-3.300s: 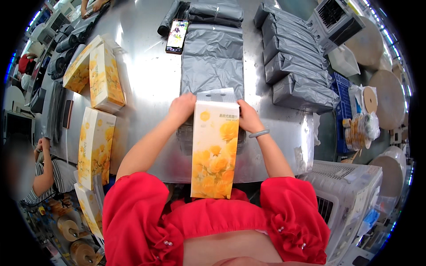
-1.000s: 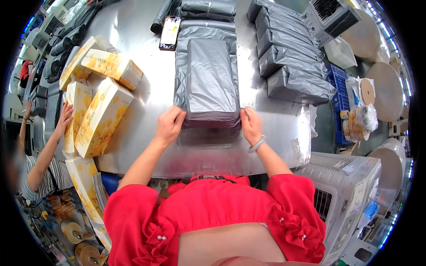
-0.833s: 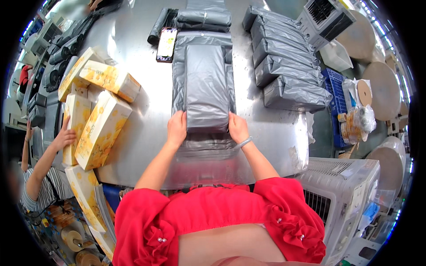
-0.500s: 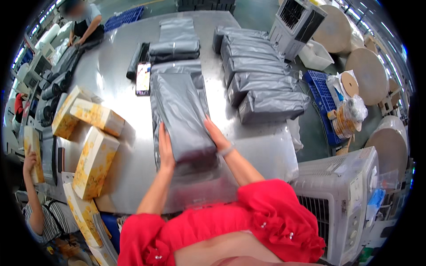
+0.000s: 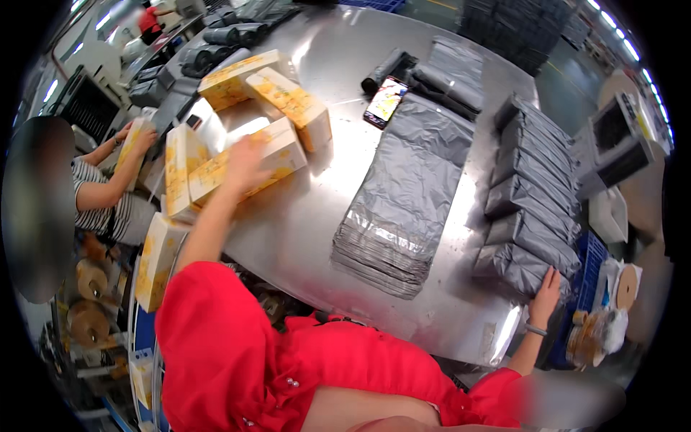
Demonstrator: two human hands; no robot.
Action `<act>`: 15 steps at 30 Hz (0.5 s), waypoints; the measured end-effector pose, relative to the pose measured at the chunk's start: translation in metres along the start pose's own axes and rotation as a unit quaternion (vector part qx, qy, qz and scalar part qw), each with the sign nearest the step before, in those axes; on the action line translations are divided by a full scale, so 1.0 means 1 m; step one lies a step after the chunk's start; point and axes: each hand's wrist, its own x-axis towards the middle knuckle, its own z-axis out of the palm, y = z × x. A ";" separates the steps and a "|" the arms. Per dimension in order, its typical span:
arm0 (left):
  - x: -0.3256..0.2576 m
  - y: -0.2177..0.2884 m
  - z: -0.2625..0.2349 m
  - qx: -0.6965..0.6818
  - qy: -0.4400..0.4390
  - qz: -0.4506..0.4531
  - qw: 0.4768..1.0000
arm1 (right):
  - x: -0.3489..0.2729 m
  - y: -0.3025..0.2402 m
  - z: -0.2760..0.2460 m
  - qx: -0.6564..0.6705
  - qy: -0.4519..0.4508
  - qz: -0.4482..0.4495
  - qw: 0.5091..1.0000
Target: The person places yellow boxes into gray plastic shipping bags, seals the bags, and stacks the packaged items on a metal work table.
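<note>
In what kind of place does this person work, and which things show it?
Most likely a packing area in a factory or warehouse: a large metal table bears yellow-and-white boxes, a stack of flat grey plastic bags and a row of bulky grey parcels.

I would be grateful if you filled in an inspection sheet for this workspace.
Surface: shiny metal table, with scattered reflections.
Job's things: yellow-and-white floral boxes at left; stacked flat grey bags in the middle; row of bulky grey parcels at right.
Clutter: phone, screen lit, beside a dark roll.
Hands: left hand blurred, at a box, contact unclear; right hand touching the nearest parcel.
Cables: nothing seen.
Surroundings: co-worker in stripes at left, handling a similar box.
</note>
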 end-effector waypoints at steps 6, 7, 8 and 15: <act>0.004 -0.044 0.002 -0.149 -0.174 -0.091 0.969 | 0.005 -0.158 -0.073 0.347 0.111 -0.076 0.928; 0.008 -0.033 0.003 -0.317 -0.199 -0.080 0.924 | 0.004 -0.189 -0.086 0.463 0.024 -0.050 0.885; 0.010 -0.012 0.001 -0.476 -0.222 -0.068 0.848 | 0.001 -0.219 -0.092 0.550 -0.021 -0.025 0.834; -0.066 0.154 0.003 -0.627 -0.446 -0.049 0.637 | -0.061 -0.329 -0.069 0.694 -0.090 -0.035 0.713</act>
